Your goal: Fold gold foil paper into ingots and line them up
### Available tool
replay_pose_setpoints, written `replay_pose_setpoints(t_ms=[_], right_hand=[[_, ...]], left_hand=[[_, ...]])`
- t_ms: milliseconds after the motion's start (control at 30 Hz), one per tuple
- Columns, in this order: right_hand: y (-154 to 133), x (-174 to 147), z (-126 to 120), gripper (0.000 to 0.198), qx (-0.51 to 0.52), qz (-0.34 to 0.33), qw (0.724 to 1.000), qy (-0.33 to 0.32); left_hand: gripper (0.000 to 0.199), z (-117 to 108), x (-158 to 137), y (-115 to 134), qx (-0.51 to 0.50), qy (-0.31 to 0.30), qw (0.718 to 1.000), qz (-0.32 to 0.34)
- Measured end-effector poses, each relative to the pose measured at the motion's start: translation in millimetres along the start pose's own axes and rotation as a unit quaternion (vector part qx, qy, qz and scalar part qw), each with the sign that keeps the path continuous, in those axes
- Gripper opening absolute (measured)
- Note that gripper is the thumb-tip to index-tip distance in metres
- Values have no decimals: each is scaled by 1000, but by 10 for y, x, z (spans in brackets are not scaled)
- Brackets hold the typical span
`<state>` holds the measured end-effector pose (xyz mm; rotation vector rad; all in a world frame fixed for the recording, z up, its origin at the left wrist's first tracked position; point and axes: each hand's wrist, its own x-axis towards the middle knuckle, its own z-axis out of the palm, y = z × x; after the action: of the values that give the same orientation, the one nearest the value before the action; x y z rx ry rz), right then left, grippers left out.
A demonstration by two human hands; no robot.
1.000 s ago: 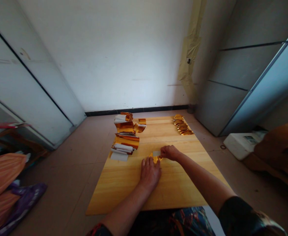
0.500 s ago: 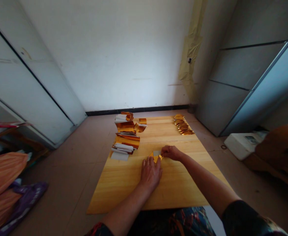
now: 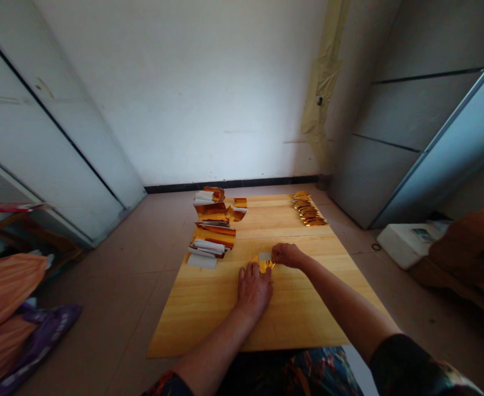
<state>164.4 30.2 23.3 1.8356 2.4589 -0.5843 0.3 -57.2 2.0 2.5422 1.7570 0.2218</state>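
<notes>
A small sheet of gold foil paper [image 3: 265, 267], partly folded and with its pale grey back showing at the top, lies on the wooden board. My left hand [image 3: 254, 286] rests flat with its fingers spread, the fingertips pressing the near side of the sheet. At the sheet's right edge my right hand [image 3: 287, 255] is closed in a pinch on the paper; its fingertips are partly hidden. Stacks of gold foil paper [image 3: 215, 237] with grey backs stand at the board's left side. A row of folded gold pieces [image 3: 309, 210] lies at the far right.
The wooden board [image 3: 209, 324] reaches from my lap toward the white wall [image 3: 209, 110]. On the right stand a grey cabinet [image 3: 390, 154] and a white box [image 3: 402, 242]. Orange and purple bags [image 3: 11, 291] lie on the floor at left.
Both hands stay at the gold foil paper with almost no movement. The whole view has shifted very slightly.
</notes>
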Motion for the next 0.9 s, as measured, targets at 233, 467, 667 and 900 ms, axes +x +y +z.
replay_pose_setpoints(t_ms=[233,467,667,900], right_hand=[[-7,-17,27,14,40,18,999,25],[42,-7,40,13,83,10,996,27],[42,-33,42,13,85,6,996,33],[-40,-68,70,16,41,25,997,61]], left_hand=[[44,19,5,23,5,6,1000,-10],[44,-24,-9,21,-7,3,1000,-10],[46,-46,1,28,-11,-15,1000,-12],[47,-23,2,37,-23,-13,1000,-15]])
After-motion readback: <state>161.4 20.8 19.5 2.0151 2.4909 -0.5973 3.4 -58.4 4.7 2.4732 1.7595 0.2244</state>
